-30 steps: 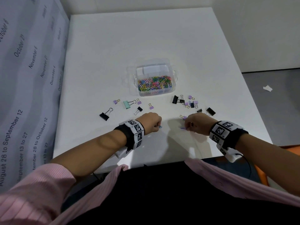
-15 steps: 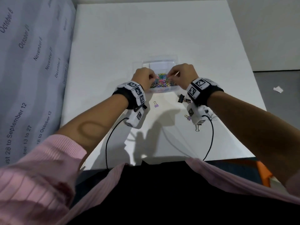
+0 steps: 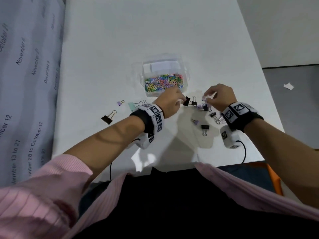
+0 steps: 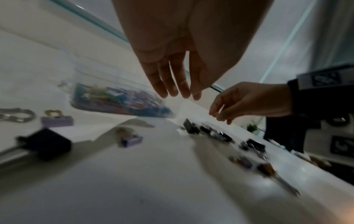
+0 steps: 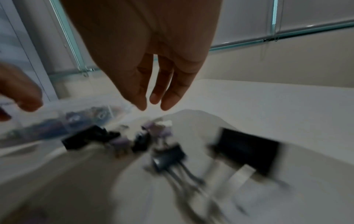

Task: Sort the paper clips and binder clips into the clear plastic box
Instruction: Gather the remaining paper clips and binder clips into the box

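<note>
The clear plastic box (image 3: 153,94) stands mid-table, its near compartment full of coloured paper clips (image 3: 164,81). My left hand (image 3: 180,99) hovers just in front of it, fingers straight and empty (image 4: 178,84), beside a black binder clip (image 3: 187,102). My right hand (image 3: 209,96) hangs over a cluster of lilac and black binder clips (image 3: 204,106), its fingers relaxed and holding nothing (image 5: 153,98). More clips lie nearer me (image 3: 205,127). At the left lie a black clip (image 3: 107,118), a lilac clip (image 3: 120,102) and a mint clip (image 3: 132,106).
A sheet printed with calendar dates (image 3: 20,83) hangs along the table's left side. The white table's front edge (image 3: 155,169) is close to my body, and wrist-camera cables (image 3: 244,152) drop over it. A paper scrap (image 3: 288,86) lies on the floor at right.
Both hands rose from near the table's front edge to the box, where they pinched something small. Now they have come back just in front of it, empty, over the binder clips.
</note>
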### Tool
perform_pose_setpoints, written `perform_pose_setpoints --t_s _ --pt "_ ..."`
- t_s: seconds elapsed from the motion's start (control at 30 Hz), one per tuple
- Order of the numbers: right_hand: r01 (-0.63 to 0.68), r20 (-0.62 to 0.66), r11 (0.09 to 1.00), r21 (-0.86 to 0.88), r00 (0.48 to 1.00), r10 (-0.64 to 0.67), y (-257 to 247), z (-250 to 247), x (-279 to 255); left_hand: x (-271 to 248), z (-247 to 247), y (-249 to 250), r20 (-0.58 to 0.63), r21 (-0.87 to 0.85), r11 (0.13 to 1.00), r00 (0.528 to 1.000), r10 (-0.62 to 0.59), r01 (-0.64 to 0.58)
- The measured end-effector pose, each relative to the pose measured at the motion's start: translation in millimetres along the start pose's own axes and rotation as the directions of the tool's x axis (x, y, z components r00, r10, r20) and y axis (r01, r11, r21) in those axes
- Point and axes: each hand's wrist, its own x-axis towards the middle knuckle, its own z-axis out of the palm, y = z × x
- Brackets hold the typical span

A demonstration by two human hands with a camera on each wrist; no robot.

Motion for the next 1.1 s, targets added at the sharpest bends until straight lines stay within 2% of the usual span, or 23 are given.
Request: perform_pose_setpoints --t_s 0.07,0.17,0.27,0.4,0.57,0.67,0.83,0.97,1.1 --pt "-0.021 0.022 1.0 0.006 1.0 0.02 11 2 -9 1 17 5 0.084 0.04 0.996 0.993 0.077 -0.08" --pt "0.009 0.046 1.0 -0.011 0.999 -0.008 21 11 -18 4 36 11 0.231 0.155 0.98 0.969 0.089 -0.127" --pt "0.069 0.016 0.997 -0.03 0.997 -0.069 21 22 -24 4 45 13 0.289 0.284 0.934 0.948 0.132 -0.217" --pt "0.1 0.016 0.995 0.015 0.995 -0.101 16 28 -29 -4 46 13 0.377 0.458 0.849 0.923 0.083 -0.264" --pt "0.101 0.038 0.995 0.008 0.994 -0.102 19 25 -27 -13 48 4 0.369 0.476 0.845 0.927 0.061 -0.245" --pt "0.052 0.086 0.998 -0.025 0.995 -0.049 24 20 -21 -15 44 1 0.356 0.467 0.86 0.934 0.032 -0.207" --pt "-0.022 0.093 1.0 -0.011 0.995 0.022 14 14 -19 -25 42 -6 0.399 0.515 0.83 0.917 -0.011 -0.214" --pt "-0.002 0.13 0.999 -0.044 0.991 0.008 10 11 -17 -34 43 -8 0.434 0.541 0.816 0.899 -0.064 -0.204" --pt "0.073 0.205 0.984 -0.16 0.978 -0.039 9 13 -13 -37 39 -2 0.385 0.525 0.834 0.921 -0.056 -0.169"
